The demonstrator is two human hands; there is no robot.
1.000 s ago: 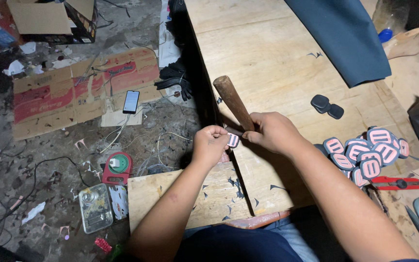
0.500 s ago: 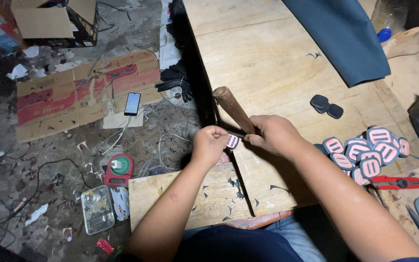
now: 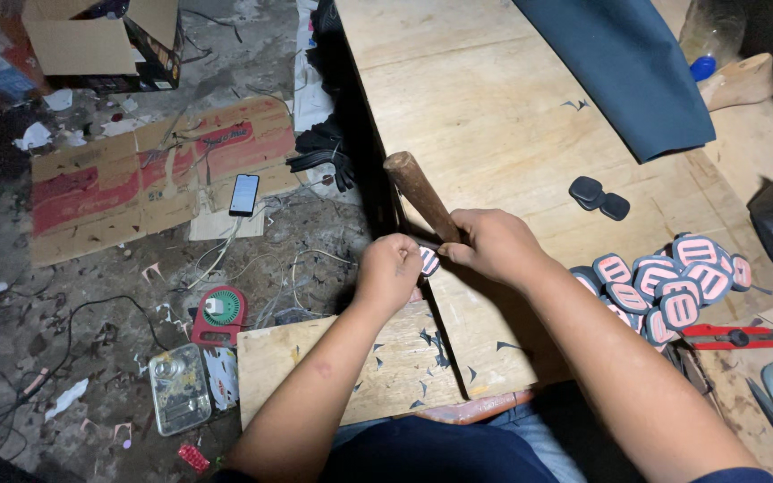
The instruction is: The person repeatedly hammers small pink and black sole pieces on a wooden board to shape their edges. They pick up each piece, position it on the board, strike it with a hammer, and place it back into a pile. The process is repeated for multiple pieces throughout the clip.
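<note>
My left hand (image 3: 390,271) pinches a small pink and dark patch (image 3: 428,261) at the near left edge of the wooden table (image 3: 494,116). My right hand (image 3: 491,247) grips a tool with a brown wooden handle (image 3: 420,195), which slants up and away to the left; its working end is hidden under my fingers, right beside the patch. A pile of several similar pink patches (image 3: 668,288) lies on the table to the right of my right forearm.
Two dark blank patches (image 3: 598,197) and a dark blue sheet (image 3: 637,63) lie farther back. A red cutter (image 3: 735,336) sits at the right. A small wooden board (image 3: 351,371) rests over my lap. On the littered floor: cardboard (image 3: 136,179), phone (image 3: 244,194), red device (image 3: 219,316).
Both hands stay together on the patch and the tool; the handle has barely shifted. My head has moved slightly, so the scene sits a little lower in view.
</note>
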